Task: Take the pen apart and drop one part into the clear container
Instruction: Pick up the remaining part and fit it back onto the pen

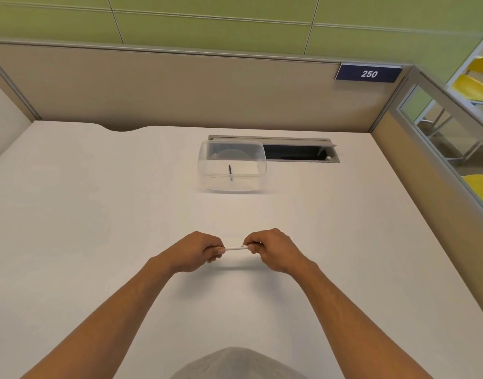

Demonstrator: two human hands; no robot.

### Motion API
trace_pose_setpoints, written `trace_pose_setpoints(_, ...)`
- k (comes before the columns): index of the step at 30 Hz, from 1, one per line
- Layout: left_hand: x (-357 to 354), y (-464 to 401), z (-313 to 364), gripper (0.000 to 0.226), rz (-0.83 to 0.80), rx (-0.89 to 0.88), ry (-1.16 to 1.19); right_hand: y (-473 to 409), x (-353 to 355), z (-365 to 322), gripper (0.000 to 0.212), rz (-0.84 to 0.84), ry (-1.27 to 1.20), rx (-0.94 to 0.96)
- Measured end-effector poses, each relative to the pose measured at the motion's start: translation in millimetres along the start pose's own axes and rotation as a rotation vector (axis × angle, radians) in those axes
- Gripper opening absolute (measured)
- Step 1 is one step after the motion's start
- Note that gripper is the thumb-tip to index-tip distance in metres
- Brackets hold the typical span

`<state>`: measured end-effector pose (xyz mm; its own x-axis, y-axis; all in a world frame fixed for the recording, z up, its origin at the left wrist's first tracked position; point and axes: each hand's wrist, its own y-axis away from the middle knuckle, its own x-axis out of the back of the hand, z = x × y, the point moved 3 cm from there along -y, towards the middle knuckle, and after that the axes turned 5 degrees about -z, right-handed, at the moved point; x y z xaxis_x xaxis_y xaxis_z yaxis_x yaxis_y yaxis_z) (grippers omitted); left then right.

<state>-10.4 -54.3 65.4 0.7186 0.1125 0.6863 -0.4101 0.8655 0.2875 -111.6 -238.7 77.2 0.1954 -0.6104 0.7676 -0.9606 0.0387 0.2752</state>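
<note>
Pen: a slim white barrel, held above the white desk near the person's body, its long axis lying level and running left to right across the view. Only the short middle stretch shows between the two hands; both ends are hidden in the fingers, so which end is the tip cannot be told. A small darker mark sits on the barrel just at the right-hand grip.

Left hand: fingers curled round the pen's left end, thumb and forefinger pinching the barrel; back of the hand turned up, forearm reaching in from the lower left.

Right hand: fingers curled round the pen's right end, thumb and forefinger pinching it likewise; knuckles up, forearm reaching in from the lower right. The two hands face each other, close together, with the bare barrel between them.

Clear container: a lidless rectangular plastic tub with rounded corners, standing upright on the desk well beyond the hands. One small dark stick-shaped part lies inside on its bottom.

Cable hatch: a grey-framed slot in the desk, lid raised, just behind and to the right of the container.

Number plate: dark blue, reading 250, on the beige partition behind the desk.
</note>
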Motion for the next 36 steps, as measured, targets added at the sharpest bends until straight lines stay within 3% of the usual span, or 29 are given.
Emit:
trace_pose_setpoints(2, -1.1, 1.8, 1.9, 0.023, 0.047, -0.049, -0.184, 0.1, -0.4, 1.4, 0.018, -0.028, -0.005, -0.002)
trace_pose_setpoints(5, -2.7, 7.5, 7.8, 0.030, 0.297, -0.237, -0.465, 0.1, -0.7, 4.3, 0.019, -0.046, -0.103, -0.018)
trace_pose_setpoints(7, -4.4, 12.5, 11.7, 0.035, 0.443, -0.388, -0.573, 0.9, 0.1, 4.9, 0.020, -0.053, -0.162, -0.026)
trace_pose_setpoints(9, -5.5, 13.7, 11.6, 0.039, 0.486, -0.429, -0.617, 0.6, 0.8, 4.6, 0.020, -0.059, -0.179, -0.025)
trace_pose_setpoints(12, -7.4, 9.6, 6.8, 0.035, 0.436, -0.311, -0.493, -1.2, 1.1, 4.8, 0.019, -0.034, -0.173, -0.029)
trace_pose_setpoints(16, -12.3, 2.3, -3.8, 0.023, 0.198, -0.029, -0.126, -1.3, -1.4, 7.2, 0.015, 0.028, -0.168, -0.028)
trace_pose_setpoints(23, -12.2, -2.0, -5.0, 0.032, -0.002, 0.091, 0.308, 1.9, -5.8, 3.6, 0.012, 0.111, -0.093, 0.020)
trace_pose_setpoints(26, -9.7, -0.6, -5.0, 0.029, 0.072, 0.070, 0.264, 2.4, -6.9, 4.4, 0.011, 0.103, -0.128, 0.005)
trace_pose_setpoints(36, -9.3, 9.0, 6.2, 0.015, 0.334, -0.241, -0.260, 3.1, -6.1, 4.4, 0.025, 0.011, -0.219, -0.029)
